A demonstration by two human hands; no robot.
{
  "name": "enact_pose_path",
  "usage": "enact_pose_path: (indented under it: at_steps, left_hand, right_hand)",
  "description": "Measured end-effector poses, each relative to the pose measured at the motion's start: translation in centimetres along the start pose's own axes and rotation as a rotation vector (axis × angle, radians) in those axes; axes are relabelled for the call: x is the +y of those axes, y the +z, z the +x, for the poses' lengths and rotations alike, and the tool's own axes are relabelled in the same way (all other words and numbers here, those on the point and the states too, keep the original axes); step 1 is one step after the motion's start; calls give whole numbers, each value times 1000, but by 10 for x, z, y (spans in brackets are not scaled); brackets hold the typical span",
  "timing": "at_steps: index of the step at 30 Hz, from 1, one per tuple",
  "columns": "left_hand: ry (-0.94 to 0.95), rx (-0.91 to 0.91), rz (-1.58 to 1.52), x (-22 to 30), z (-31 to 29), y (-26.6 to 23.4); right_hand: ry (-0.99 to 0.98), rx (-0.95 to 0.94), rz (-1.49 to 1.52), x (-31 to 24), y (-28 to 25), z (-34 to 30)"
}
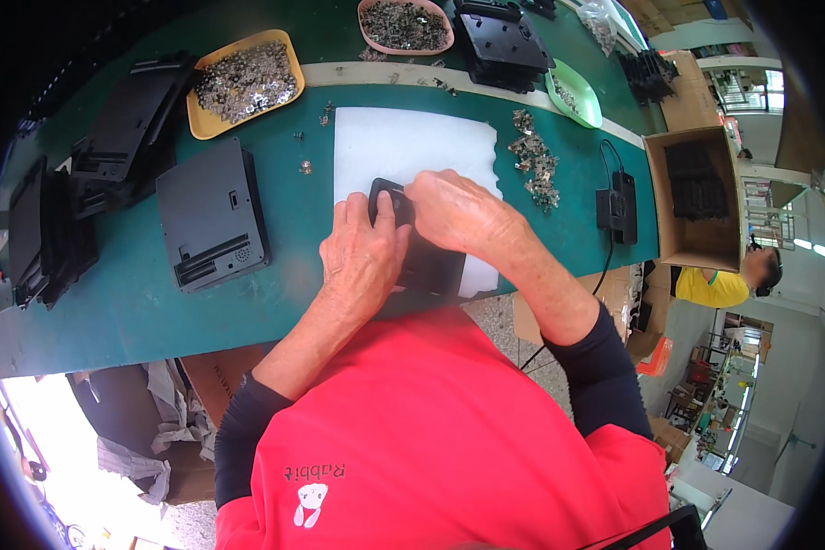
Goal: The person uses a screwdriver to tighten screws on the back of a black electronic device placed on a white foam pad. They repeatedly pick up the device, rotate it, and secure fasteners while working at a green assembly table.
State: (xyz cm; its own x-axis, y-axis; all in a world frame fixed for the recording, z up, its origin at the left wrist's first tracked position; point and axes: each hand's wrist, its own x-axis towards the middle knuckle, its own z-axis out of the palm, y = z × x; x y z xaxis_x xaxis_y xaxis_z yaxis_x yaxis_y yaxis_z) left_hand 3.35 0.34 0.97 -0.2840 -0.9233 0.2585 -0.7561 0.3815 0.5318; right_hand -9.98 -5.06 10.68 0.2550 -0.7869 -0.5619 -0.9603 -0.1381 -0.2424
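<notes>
A black plastic housing [435,266] lies on a white foam sheet [412,142] right in front of me. My left hand [367,243] grips its left side, with the index finger resting near the upper corner and the other fingers bent beside it. At the housing's upper part, my right hand [458,213] is closed with its fingers curled down. Whatever those fingers pinch is hidden behind the hand. To the right of the foam sits a pile of small metal clips [534,160], and a few loose clips [306,168] lie to its left.
A larger black housing [213,215] lies at left, with stacked black panels [41,234] beyond. A yellow tray [298,82], a pink tray [449,38] and a green tray [588,101] hold small parts. A black power adapter [617,209] and cardboard box [738,234] are at right.
</notes>
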Motion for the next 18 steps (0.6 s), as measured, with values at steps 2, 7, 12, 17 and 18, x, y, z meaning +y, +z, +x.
enact_pose_path:
  at_steps: [2, 7, 12, 17, 18]
  left_hand:
    - [-7, 2, 1, 1, -1, 0]
    - [-24, 12, 18, 3, 0, 0]
    - [-43, 41, -8, 4, 4, -5]
    - [-91, 64, -21, 8, -3, -5]
    - [-97, 80, -19, 7, -3, -4]
  right_hand:
    - [12, 22, 31, -3, -7, -2]
    - [-5, -20, -25, -6, -17, 5]
    - [-176, 142, -22, 15, 2, 10]
    - [-186, 71, 134, 50, 13, 12]
    - [-154, -1, 265, 58, 8, 11]
